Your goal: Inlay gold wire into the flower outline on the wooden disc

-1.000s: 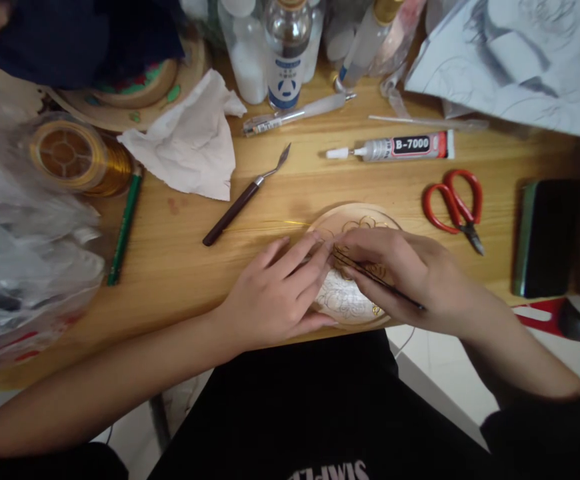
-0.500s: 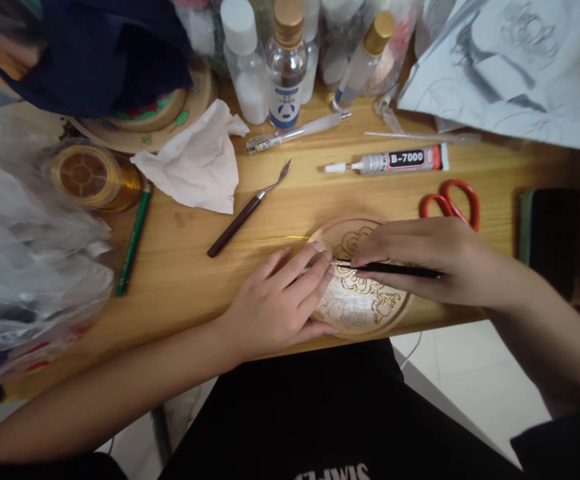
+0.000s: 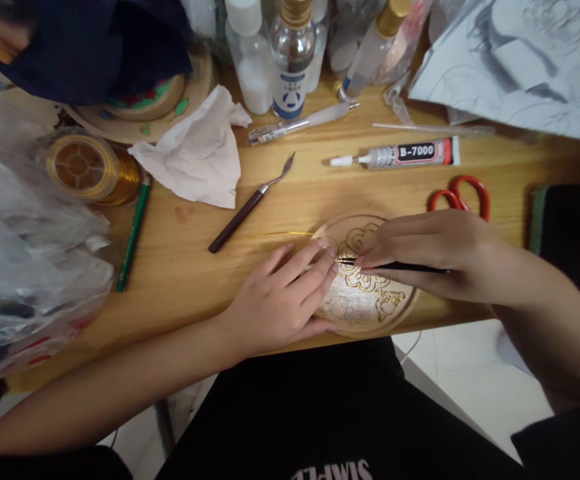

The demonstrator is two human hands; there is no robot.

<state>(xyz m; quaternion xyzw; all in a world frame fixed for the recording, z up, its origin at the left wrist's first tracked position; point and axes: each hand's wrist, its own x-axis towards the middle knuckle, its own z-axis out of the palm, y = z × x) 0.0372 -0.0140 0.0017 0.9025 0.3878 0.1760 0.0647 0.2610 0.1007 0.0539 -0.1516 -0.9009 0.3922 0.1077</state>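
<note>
A round wooden plate (image 3: 409, 310) lies at the table's front edge, bearing a drawn pattern partly outlined in gold wire. My left hand (image 3: 285, 293) rests on its left side, fingers stretched out and fingertips on the surface. Black tweezers (image 3: 405, 267) are held in my right hand (image 3: 430, 250), their tips close to my left fingertips. From there a thin gold wire (image 3: 303, 233) runs off to the left over the table. What lies directly under my left fingertips is hidden.
Behind the plate lie a dark-handled palette knife (image 3: 237, 220), a B-7000 glue tube (image 3: 410, 153) and red-handled scissors (image 3: 470, 193). A gold wire spool (image 3: 87, 167), green pencil (image 3: 134, 237) and crumpled tissue (image 3: 195, 153) sit left. Bottles (image 3: 293, 67) stand at the back; a phone (image 3: 563, 230) lies right.
The view has shifted slightly, so most things appear a little higher and further right. Both hands keep about the same place on the plate, and the tweezers stay in my right hand.
</note>
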